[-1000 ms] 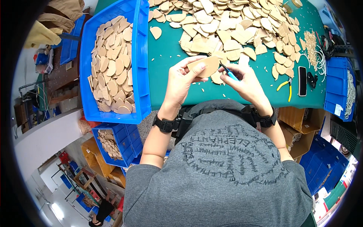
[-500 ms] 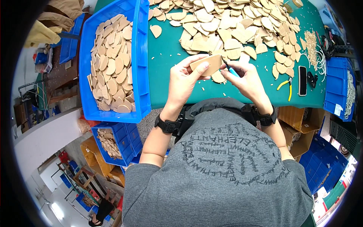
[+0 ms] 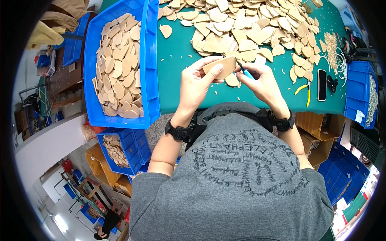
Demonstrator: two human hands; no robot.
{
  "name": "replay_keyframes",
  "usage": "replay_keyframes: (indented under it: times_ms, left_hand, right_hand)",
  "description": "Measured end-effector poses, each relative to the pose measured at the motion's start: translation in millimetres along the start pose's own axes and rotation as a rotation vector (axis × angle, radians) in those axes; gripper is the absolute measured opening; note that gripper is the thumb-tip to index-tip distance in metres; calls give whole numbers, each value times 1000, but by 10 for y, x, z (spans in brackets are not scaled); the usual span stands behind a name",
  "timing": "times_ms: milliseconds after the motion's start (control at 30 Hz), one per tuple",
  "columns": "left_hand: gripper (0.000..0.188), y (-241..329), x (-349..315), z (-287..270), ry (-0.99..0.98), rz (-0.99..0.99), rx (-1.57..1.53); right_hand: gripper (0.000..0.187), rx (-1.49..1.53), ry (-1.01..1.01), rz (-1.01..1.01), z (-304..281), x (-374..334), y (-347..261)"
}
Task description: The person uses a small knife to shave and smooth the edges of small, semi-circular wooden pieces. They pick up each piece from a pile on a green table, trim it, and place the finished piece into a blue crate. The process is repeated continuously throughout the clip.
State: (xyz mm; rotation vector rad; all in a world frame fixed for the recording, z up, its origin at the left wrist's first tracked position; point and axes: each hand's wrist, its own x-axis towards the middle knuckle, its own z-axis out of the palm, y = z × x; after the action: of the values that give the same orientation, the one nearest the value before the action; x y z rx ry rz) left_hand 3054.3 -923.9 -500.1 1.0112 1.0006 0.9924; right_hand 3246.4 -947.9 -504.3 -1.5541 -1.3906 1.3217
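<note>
My left hand [image 3: 193, 86] pinches a flat tan piece with a curved edge [image 3: 220, 69], cardboard-like, between thumb and fingers above the green table. In my closed right hand [image 3: 262, 83] is a slim tool with a blue handle [image 3: 248, 74] and a dark, narrow end. That end meets the right edge of the piece or lies very close to it; its exact kind does not show. Just beneath, a loose half-round piece [image 3: 232, 80] lies on the table among small scraps. Ahead of both hands spreads a large heap of similar tan pieces [image 3: 245, 34].
At left stands a large blue bin [image 3: 150, 68] full of tan pieces, with a smaller blue bin [image 3: 138, 150] below it. Yellow-handled pliers [image 3: 308, 96], a black phone [image 3: 321, 85] and a pile of shavings [image 3: 331, 48] lie at right, near another blue bin [image 3: 356, 90].
The tool in my right hand has shifted slightly and changed its angle at the piece's edge. My left hand stays nearly in place, still holding the piece.
</note>
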Motion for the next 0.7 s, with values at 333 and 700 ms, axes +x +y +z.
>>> replay_keyframes:
  times_ms: [333, 700]
  left_hand:
    - [28, 25, -38, -63, 44, -54, -74]
    - [44, -155, 250, -984, 869, 487, 699]
  right_hand:
    - [20, 99, 42, 73, -14, 6, -36]
    - [20, 145, 75, 72, -110, -22, 151]
